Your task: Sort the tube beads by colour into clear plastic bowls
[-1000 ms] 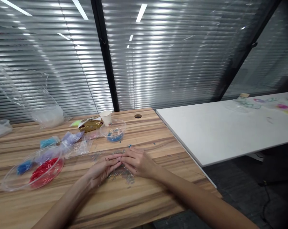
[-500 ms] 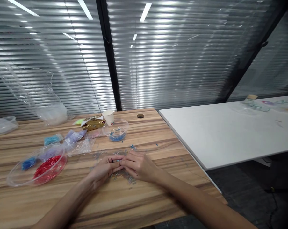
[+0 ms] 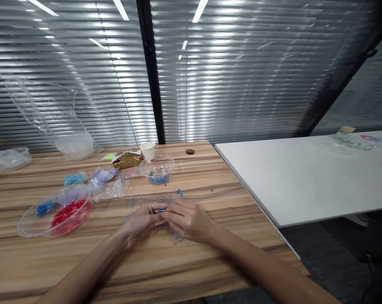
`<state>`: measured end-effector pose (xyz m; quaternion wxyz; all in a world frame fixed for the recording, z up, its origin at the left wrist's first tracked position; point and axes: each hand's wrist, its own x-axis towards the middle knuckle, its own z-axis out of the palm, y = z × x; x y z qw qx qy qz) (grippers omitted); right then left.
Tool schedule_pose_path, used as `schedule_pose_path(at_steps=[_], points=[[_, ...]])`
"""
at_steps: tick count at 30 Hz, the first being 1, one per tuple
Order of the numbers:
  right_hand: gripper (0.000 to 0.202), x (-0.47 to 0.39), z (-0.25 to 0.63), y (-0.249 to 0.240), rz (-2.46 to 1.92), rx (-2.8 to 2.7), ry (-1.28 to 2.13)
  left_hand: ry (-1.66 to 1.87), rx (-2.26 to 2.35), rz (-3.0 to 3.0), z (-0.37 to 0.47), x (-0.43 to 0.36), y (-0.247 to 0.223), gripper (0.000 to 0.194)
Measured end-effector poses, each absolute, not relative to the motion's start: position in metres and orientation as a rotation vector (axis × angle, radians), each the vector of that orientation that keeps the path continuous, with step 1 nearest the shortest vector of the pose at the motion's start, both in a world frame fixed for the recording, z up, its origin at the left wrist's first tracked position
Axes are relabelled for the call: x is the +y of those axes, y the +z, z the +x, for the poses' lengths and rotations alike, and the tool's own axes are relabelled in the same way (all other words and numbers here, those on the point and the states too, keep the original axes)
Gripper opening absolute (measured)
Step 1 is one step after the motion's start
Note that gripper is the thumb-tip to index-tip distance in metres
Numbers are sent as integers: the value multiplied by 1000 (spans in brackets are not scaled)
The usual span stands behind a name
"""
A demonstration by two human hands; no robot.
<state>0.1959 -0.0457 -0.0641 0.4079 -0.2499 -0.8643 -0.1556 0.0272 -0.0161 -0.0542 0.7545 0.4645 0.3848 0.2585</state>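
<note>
My left hand (image 3: 143, 218) and my right hand (image 3: 188, 220) meet fingertip to fingertip over the wooden table. A small blue tube-like piece (image 3: 161, 210) shows between their pinched fingers; its ends are hidden. Around and beneath the hands lie many clear little tubes (image 3: 134, 202), scattered on the wood. A few blue pieces (image 3: 179, 192) rest just beyond my right hand. Behind the hands stands a clear round bowl (image 3: 169, 162) with blue pieces in its bottom.
To the left, a clear tub (image 3: 24, 231) lies tipped, with red pieces (image 3: 72, 213) and a blue packet (image 3: 45, 208). Small bags (image 3: 104, 176), a gold packet (image 3: 127, 159) and a paper cup (image 3: 148, 153) stand farther back. A white table (image 3: 292, 177) adjoins on the right.
The view has shifted slightly, so the table's things appear a little farther right and higher. My fingers stay together, and the blue piece between them shows more plainly.
</note>
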Motion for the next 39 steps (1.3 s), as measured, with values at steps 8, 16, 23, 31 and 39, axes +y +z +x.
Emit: schedule_pose_path(at_steps=[8,16,23,31,39], points=[[27,-51,199,-57,-587,-1994,-377,504,743,976,21,-17,-56,33],[27,-38,211,-67,-738,-1929,-292,617,796,953,10,1,-57,32],[24,-38,206,-75,-760,-1974,-236,555,756,933,5,0,-53,33],[16,-33,205,-78,-810,-1936,-18,695,773,786,11,3,-52,21],[21,-33,203,-74,-863,-1941,163,676,714,586,15,0,-52,28]])
